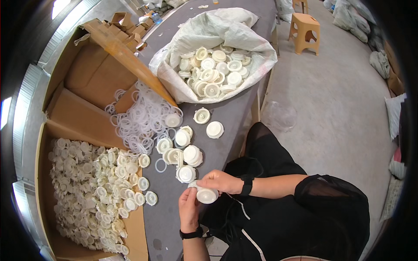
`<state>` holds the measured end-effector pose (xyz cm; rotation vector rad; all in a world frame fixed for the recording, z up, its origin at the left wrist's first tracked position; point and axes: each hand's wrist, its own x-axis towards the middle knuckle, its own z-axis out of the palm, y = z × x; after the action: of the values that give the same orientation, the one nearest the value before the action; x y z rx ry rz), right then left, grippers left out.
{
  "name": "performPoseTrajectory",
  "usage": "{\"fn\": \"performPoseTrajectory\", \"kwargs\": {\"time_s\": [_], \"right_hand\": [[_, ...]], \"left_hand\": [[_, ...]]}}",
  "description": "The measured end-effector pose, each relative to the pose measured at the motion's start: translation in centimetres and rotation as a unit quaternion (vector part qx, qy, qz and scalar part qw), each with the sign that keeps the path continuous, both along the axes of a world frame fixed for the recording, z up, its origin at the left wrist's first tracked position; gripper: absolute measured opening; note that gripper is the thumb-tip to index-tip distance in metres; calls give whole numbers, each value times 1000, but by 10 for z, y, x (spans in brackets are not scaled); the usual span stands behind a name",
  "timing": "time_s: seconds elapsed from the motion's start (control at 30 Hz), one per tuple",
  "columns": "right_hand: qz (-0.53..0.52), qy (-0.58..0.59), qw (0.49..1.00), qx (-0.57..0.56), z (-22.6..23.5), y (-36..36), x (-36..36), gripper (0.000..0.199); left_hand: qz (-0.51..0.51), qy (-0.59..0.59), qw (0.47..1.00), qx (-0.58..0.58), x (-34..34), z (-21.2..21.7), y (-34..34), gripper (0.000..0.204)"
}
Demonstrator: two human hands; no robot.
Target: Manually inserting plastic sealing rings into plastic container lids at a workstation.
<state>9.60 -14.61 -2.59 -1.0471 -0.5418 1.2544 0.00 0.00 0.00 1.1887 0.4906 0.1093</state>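
Observation:
At the table's near edge, a white round plastic cap (207, 196) is held between my two hands. My right hand (223, 182) grips its upper side, fingers curled round it. My left hand (189, 209) pinches at the left, where a small pale part (193, 184) shows between the fingertips; I cannot tell whether it belongs to the cap. Just beyond my hands lies a cluster of similar caps (192, 155), some stacked. One loose translucent ring (160, 165) rests on the grey tabletop (163, 209) beside them.
Left, an open cardboard box (93, 124) holds many small white discs (82, 191); a heap of translucent rings (141, 115) lies by it. A white woven sack (209, 32) full of caps stands at the table's far part. An orange stool (304, 32) stands on the floor, right.

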Motion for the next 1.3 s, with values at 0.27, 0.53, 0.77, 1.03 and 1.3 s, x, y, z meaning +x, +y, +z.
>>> {"fn": "performPoseTrajectory", "kwargs": {"time_s": [0.27,0.53,0.77,1.03,1.3], "right_hand": [[-233,131,960,81,-11,9,0,39],[-174,103,976,85,-20,14,4,32],[-220,45,964,144,-9,20,-4,30],[-158,98,978,97,-21,18,11,18],[-147,103,980,90,-21,14,10,20]], "left_hand": [[17,-34,943,330,19,9,64,25],[34,255,617,744,-23,0,120,21],[-32,-3,931,363,-4,32,58,11],[-68,21,798,598,64,15,78,18],[-75,116,642,754,55,-8,90,12]]}}
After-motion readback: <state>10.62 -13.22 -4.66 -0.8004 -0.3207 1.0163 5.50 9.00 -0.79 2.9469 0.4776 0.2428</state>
